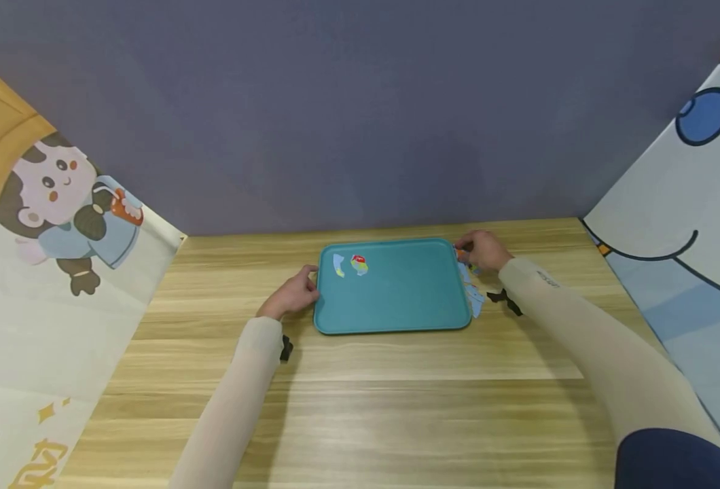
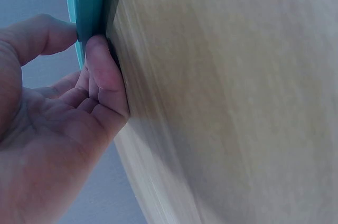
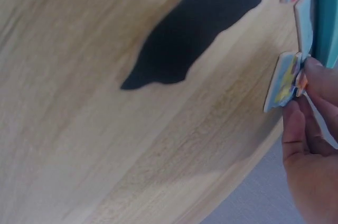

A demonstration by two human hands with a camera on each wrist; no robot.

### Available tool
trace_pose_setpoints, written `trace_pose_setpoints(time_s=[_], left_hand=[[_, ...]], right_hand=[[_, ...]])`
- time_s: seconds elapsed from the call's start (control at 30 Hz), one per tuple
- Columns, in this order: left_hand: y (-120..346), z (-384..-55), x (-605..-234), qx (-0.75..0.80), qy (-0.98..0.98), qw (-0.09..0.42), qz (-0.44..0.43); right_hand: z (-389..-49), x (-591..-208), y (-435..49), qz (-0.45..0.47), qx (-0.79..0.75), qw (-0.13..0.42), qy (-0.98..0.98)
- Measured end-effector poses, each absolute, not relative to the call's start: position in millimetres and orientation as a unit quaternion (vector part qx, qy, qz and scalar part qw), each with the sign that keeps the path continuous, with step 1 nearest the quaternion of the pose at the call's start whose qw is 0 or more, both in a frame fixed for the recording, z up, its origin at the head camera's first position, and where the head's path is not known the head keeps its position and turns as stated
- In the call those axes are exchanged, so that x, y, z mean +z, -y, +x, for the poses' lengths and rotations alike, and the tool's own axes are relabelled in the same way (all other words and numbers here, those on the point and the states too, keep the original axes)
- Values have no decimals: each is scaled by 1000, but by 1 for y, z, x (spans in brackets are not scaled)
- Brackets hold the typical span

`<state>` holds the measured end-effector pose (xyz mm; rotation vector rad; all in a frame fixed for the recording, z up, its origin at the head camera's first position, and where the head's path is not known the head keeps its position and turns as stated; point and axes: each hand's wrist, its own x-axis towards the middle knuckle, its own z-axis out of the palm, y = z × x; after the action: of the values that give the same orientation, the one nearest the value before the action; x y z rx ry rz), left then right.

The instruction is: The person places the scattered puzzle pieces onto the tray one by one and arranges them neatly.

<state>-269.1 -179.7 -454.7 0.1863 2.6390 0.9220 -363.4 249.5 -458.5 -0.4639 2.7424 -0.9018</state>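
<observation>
A teal tray point(image 1: 409, 292) lies on the wooden table. My left hand point(image 1: 293, 293) is at its left side; in the left wrist view the thumb and a finger pinch the tray's rim point(image 2: 91, 2). Inside the tray, near its upper left, are a pale blue puzzle piece point(image 1: 338, 263) and a colourful one point(image 1: 359, 265) with red on it. By the tray's upper right corner, my right hand point(image 1: 483, 250) pinches a small orange puzzle piece point(image 3: 301, 82), partly hidden by the fingers. Next to it stands a tilted blue-and-yellow puzzle piece point(image 3: 281, 81).
Several more puzzle pieces point(image 1: 475, 300) lie along the tray's right side, touching or close to its rim. A flat black irregular shape point(image 3: 200, 31) is on the wood near the right wrist. Behind the table rises a grey-blue surface point(image 1: 360, 122). Printed cartoon panels flank both sides.
</observation>
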Motion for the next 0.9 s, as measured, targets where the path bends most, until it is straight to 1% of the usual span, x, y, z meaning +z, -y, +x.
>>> trace_pose_setpoints(time_s=[0.27,0.53,0.77,0.9], left_hand=[[179,-269,-455,326,-928,171,64],[179,-271,-456,326,-927,171,66],[179,-270,-456,328,-927,173,62],[178,-269,-455,332,-925,174,59]], right_hand=[[-365,-461,-253,-167,-295,92,-936],[-364,-458,-258,-154,-320,91,-930],[-358,-443,-250,-167,-339,36,-925],[-354,-435,-236,-182,-334,27,-924]])
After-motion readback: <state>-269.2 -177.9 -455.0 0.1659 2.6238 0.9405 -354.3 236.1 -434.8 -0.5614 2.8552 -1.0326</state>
